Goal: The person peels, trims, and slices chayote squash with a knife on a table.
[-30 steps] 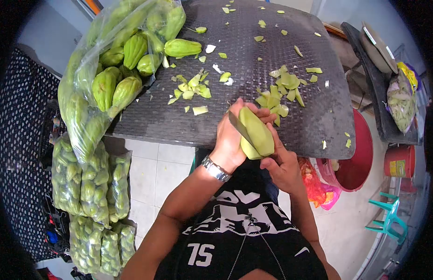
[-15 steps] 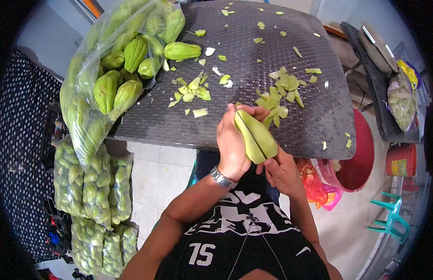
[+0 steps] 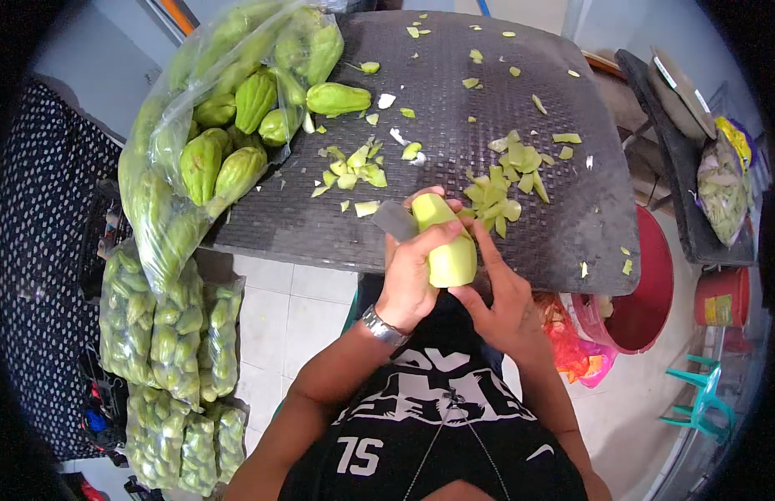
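Note:
A peeled pale green chayote (image 3: 452, 260) is between my two hands, over the table's near edge. My left hand (image 3: 406, 280), wearing a metal watch, is closed around its left side, thumb across the top. My right hand (image 3: 508, 305) grips the right side and lower end, index finger along it and thumb near the bottom. A broad grey knife blade (image 3: 394, 220) juts out left of the chayote, beside my left fingers. Its handle is hidden, so which hand holds it cannot be told. Peel pieces (image 3: 492, 196) lie in a pile just beyond my right hand.
An open plastic bag of unpeeled chayotes (image 3: 199, 163) covers the left of the dark woven table (image 3: 562, 242). More filled bags (image 3: 174, 334) stand below. At right are a red tub (image 3: 654, 284), a side table (image 3: 688, 200) and a green stool (image 3: 696, 401).
The knife blade, seen as a thin dark line along the chayote before, now sticks out to the left. The chayote has turned more upright, and my left thumb now lies across it.

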The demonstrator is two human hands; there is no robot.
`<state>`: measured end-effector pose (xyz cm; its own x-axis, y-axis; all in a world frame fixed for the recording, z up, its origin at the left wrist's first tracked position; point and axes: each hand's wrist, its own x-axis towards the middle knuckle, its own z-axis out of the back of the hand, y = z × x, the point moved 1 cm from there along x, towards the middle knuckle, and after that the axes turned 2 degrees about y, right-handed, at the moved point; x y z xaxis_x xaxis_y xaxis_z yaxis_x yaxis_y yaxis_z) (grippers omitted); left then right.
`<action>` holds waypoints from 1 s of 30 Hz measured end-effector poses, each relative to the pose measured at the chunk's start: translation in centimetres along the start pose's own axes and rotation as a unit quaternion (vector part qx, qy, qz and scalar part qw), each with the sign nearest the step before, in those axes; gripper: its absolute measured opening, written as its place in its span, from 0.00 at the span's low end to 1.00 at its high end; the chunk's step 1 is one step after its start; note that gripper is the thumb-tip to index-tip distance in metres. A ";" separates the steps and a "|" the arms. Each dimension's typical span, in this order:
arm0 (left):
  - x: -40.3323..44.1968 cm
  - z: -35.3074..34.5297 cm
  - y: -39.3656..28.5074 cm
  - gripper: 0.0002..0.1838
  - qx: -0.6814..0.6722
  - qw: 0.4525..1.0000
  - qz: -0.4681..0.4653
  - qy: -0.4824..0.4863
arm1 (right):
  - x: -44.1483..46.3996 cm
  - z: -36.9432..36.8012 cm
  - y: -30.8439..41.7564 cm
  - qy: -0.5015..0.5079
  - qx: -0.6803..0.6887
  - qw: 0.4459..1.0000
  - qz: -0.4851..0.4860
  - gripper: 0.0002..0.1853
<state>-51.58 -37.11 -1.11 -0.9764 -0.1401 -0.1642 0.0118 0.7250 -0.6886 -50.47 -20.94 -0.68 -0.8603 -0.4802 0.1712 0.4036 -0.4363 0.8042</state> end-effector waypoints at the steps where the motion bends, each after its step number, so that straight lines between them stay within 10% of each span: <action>1: 0.1 -0.1 0.2 0.28 -0.003 1.000 -0.015 0.000 | 0.1 -0.4 -0.4 -0.008 -0.008 1.000 0.027 0.43; 12: -0.6 -1.2 0.6 0.26 0.042 0.992 -0.113 -0.033 | 0.2 -1.5 -0.4 -0.042 -0.016 0.998 0.053 0.44; 15: 0.7 1.1 -0.6 0.23 -0.028 0.994 0.097 0.051 | 0.0 -0.6 0.3 -0.026 -0.058 0.997 0.042 0.44; 30: 0.2 -0.3 0.8 0.17 -0.042 0.990 -0.137 -0.020 | 2.0 -1.5 -0.1 -0.041 -0.018 0.994 0.100 0.44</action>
<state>-51.87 -36.40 -1.50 -0.9312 -0.3644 -0.0092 -0.2713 0.7097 -0.6501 -51.73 -22.97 -1.24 -0.7842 -0.4964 0.3724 0.5784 -0.3671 0.7285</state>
